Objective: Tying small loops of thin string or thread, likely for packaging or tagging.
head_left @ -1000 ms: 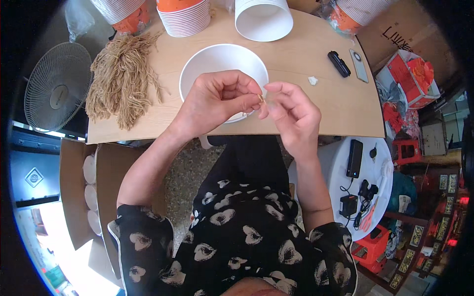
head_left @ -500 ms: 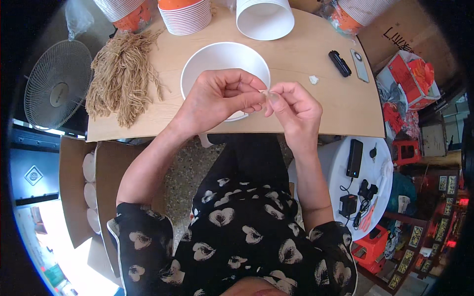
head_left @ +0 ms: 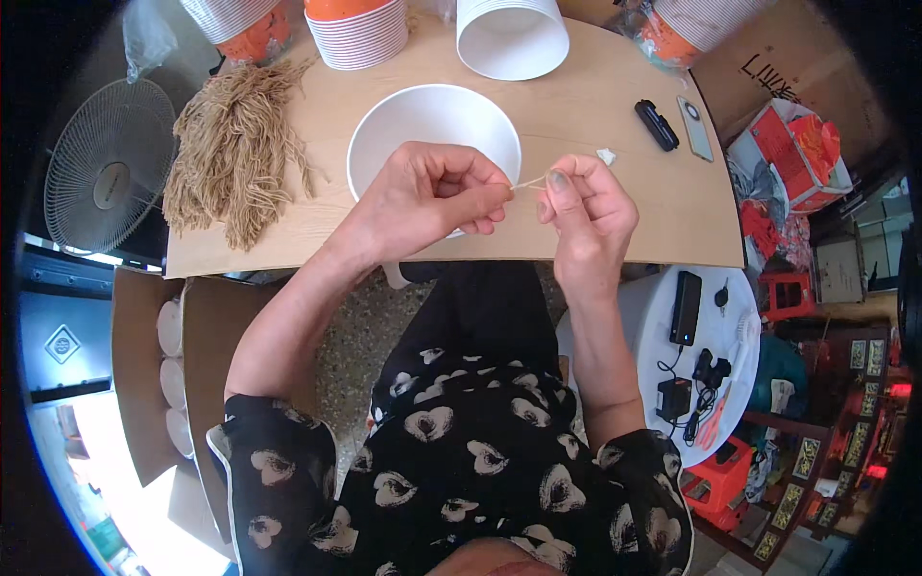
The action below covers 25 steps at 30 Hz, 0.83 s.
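Above the table's near edge, my left hand (head_left: pixel 437 197) pinches one end of a thin tan string (head_left: pixel 530 182) between thumb and fingers. Its other end is pinched by my right hand (head_left: pixel 590 204), so a short length spans the gap between them. Behind and partly beneath my left hand sits a white paper bucket (head_left: pixel 384 130), whose lower part the hand hides. A thick bundle of tan strings (head_left: pixel 235 154) lies on the table to the left. Just beyond my right hand is a small white scrap (head_left: pixel 606 155).
Stacked paper buckets (head_left: pixel 357 43) and a tipped white bucket (head_left: pixel 514 43) line the far side. A black case (head_left: pixel 657 125) and a phone (head_left: pixel 694 129) lie at right. A fan (head_left: pixel 110 168) stands left; a white stool (head_left: pixel 706 298) holding chargers and scissors is at lower right.
My hands have drawn apart, the right one moving to the right and slightly down, and a length of string now shows between them. The whole view has shifted slightly.
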Motion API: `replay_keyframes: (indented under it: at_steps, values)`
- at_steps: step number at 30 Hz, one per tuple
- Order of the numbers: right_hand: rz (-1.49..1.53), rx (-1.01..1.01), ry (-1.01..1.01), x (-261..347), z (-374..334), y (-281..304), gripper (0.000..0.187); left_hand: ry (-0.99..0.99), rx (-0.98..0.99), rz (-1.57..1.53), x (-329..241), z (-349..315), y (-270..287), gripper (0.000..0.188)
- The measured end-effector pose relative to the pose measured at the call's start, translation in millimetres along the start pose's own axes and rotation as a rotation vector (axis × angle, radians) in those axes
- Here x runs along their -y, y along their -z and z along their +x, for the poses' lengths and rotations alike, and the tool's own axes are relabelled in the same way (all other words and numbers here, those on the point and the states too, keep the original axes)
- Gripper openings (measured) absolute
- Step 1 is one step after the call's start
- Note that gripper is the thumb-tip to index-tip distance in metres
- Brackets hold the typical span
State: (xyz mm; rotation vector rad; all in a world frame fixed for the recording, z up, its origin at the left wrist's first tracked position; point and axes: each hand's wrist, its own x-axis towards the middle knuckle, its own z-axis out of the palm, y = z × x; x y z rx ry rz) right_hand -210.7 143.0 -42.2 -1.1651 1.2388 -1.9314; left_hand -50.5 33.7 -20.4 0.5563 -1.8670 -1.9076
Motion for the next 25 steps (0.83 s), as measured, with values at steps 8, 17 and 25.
replay_keyframes:
  at_steps: [8, 17, 25]
  values:
    - [-0.214, 0.177, -0.019, 34, 20, 11, 0.012, -0.086, 0.003, 0.042, -12, 14, -4, 0.015]
    - [-0.323, 0.175, 0.027, 28, 12, 35, 0.007, -0.313, 0.036, 0.311, 0, 5, -5, 0.011]
    - [-0.347, -0.254, 0.23, 30, 5, 72, 0.006, -0.44, -0.038, 0.711, 4, -16, -9, 0.007]
